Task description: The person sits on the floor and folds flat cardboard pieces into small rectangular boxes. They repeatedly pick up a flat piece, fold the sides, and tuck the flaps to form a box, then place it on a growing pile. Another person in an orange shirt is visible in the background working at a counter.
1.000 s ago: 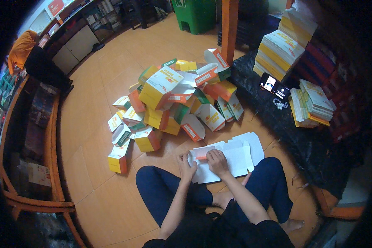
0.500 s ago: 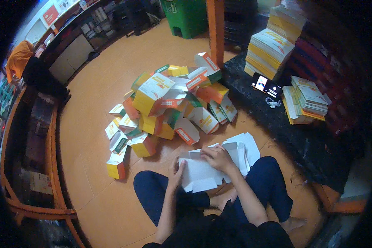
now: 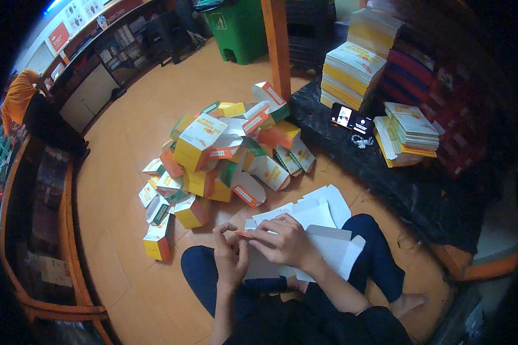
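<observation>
Over the legs (image 3: 380, 259), the carton (image 3: 338, 253) looks light, thin and springy, easily creased, best taken by its edges. The right hand (image 3: 282, 238) pinches its orange end; the left hand (image 3: 231, 256) curls there half open, whether gripping I can't tell. Beyond, blanks (image 3: 319, 211) on smooth tiled floor (image 3: 109, 221), heaped boxes (image 3: 193, 154), a green bin (image 3: 242, 34), someone in orange (image 3: 22, 103).
</observation>
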The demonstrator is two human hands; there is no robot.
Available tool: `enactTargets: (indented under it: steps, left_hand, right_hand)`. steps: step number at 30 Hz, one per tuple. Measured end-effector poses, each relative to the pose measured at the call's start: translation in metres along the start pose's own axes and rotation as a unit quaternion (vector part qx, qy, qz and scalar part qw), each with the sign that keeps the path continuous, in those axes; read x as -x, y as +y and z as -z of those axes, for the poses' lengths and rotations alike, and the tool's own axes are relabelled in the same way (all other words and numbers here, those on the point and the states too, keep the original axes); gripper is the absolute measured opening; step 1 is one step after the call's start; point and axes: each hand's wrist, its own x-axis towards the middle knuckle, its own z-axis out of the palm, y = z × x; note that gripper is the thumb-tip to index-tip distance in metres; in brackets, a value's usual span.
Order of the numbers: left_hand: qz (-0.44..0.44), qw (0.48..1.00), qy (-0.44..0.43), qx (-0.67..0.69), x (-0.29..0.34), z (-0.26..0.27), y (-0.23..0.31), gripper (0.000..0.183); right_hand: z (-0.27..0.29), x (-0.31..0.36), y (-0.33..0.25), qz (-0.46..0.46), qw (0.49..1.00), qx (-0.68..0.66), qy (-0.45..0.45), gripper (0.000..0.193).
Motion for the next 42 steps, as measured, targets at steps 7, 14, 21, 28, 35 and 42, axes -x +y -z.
enactTargets:
  steps: [7,14,21,28,35,42]
  left_hand:
    - [-0.155,0.943,0.064,-0.289,0.003,0.006,0.062,0.031]
    - [0.016,0.99,0.111,0.083,0.024,-0.007,0.095,0.039]
    - [0.093,0.936,0.142,0.307,0.028,0.0,0.068,0.032]
    - [0.03,0.922,0.161,0.351,0.031,0.007,0.051,0.023]
    - [0.069,0.927,0.148,0.339,0.039,0.002,0.061,0.012]
    - [0.079,0.915,0.173,0.357,0.039,-0.001,0.067,0.009]
  right_hand:
    - [0.023,-0.012,-0.015,0.025,0.989,0.108,0.097,0.026]
    - [0.024,-0.007,-0.043,0.015,0.968,0.139,0.21,0.032]
    - [0.007,0.003,-0.063,0.023,0.98,-0.025,0.196,0.044]
    - [0.035,-0.007,-0.067,-0.005,0.979,-0.167,0.118,0.021]
    - [0.026,-0.011,-0.068,-0.002,0.972,-0.113,0.206,0.017]
    - [0.02,-0.006,-0.069,0.004,0.972,-0.066,0.226,0.02]
